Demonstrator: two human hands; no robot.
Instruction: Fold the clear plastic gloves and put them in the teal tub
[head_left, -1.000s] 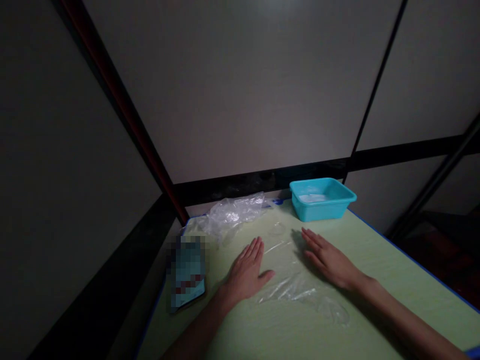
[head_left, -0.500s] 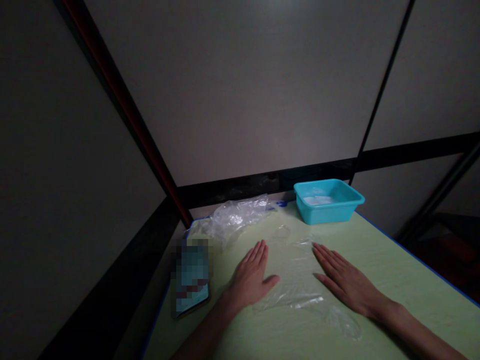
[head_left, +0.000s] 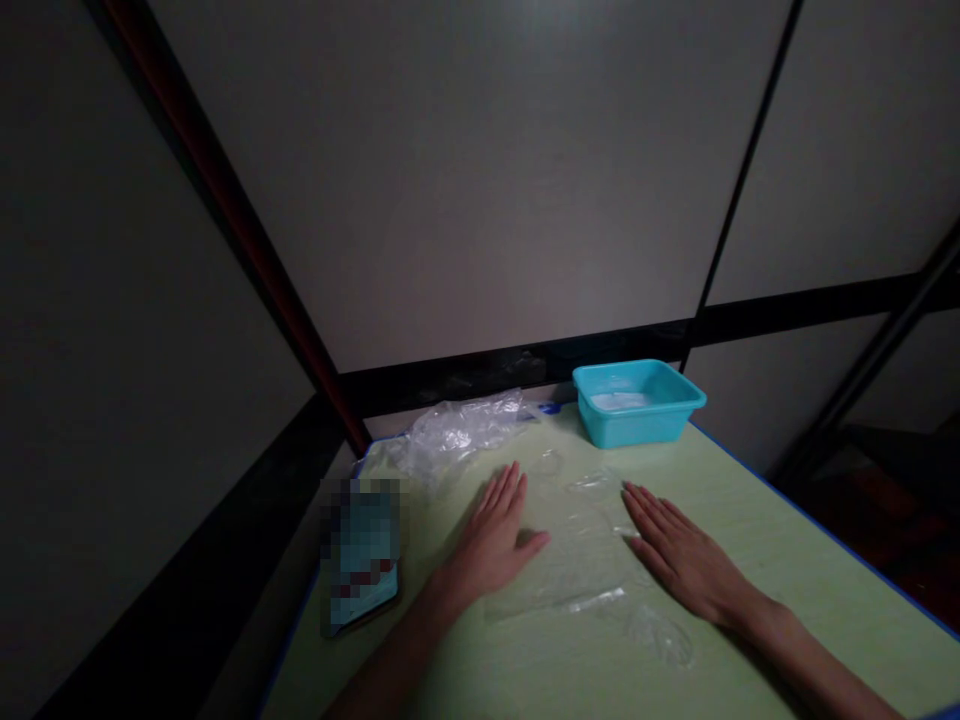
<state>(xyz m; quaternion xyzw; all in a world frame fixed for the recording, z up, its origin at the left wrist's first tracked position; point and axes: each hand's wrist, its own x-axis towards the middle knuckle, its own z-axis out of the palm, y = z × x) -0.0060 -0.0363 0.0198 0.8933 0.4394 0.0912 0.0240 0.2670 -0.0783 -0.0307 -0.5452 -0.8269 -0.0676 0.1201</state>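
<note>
A clear plastic bag [head_left: 581, 545] is spread flat on the pale green table [head_left: 757, 540]. My left hand [head_left: 496, 535] lies palm down at the bag's left side, fingers stretched forward and thumb apart. On the right, my right hand [head_left: 679, 550] rests palm down by the bag's right edge, its fingers extended. Neither hand grips anything. One looped end of the bag points toward the back, another toward the lower right.
Crumpled clear plastic [head_left: 461, 430] lies at the back left. A turquoise basin [head_left: 637, 425] with something white inside stands at the back right. A blurred-out phone-like device [head_left: 364, 560] is at the left edge. Wall panels [head_left: 510, 200] rise behind the table.
The view has shifted slightly, moving the table and its objects left in the picture. Relative to the bag, my left hand is a little farther forward and my right hand slightly farther right.
</note>
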